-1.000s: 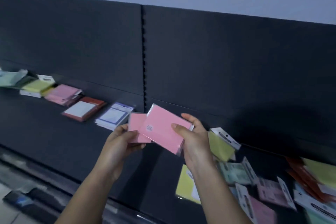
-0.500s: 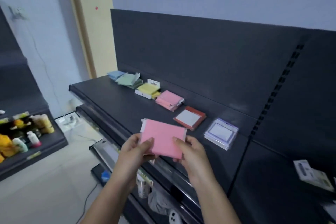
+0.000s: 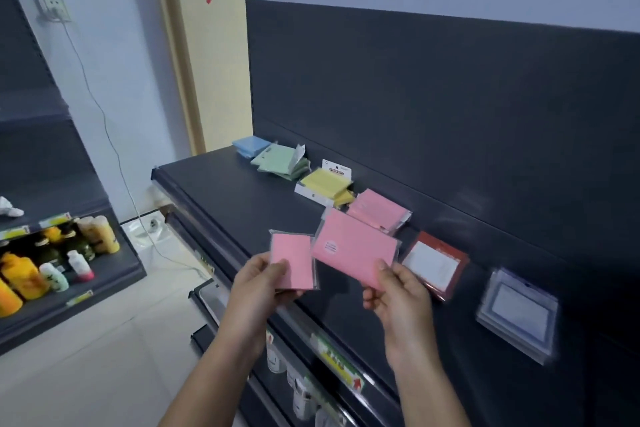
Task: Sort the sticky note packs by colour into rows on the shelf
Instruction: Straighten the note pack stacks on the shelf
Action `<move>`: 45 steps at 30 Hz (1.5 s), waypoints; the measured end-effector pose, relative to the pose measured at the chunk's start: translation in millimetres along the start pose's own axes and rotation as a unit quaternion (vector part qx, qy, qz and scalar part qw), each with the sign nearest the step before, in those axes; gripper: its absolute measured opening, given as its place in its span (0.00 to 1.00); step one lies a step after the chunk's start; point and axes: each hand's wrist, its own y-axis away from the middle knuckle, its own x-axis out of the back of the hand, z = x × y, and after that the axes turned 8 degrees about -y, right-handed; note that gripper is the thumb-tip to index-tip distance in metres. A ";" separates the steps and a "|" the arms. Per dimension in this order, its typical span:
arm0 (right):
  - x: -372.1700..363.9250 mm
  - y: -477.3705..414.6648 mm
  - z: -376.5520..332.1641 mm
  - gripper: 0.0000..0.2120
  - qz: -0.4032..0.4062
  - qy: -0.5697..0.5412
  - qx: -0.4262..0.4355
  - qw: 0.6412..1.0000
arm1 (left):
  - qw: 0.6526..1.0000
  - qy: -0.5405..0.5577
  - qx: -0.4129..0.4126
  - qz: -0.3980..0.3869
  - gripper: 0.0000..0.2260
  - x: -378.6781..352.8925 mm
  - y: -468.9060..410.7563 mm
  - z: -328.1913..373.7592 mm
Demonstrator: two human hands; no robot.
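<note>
My left hand holds a small pink pack above the dark shelf. My right hand grips a larger pink pack by its near edge, just in front of the pink stack lying by the back panel. Along the back of the shelf run stacks from left to right: blue, green, yellow, pink, a red-framed pack and a purple-framed pack.
The shelf's upright back panel rises behind the stacks. Lower shelves with price tags and bottles sit under my arms. At the left stands another rack with orange and yellow bottles. A cable hangs down the wall.
The view has swung left along the shelf to the sorted stacks. The two pink packs, overlapped half a second ago, are now apart, one in each hand, close to the pink stack.
</note>
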 end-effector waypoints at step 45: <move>-11.1 -120.7 -10.8 0.12 0.406 0.498 0.035 0.765 | 0.673 -0.516 -0.443 -0.290 0.32 -131.1 -198.7 7.7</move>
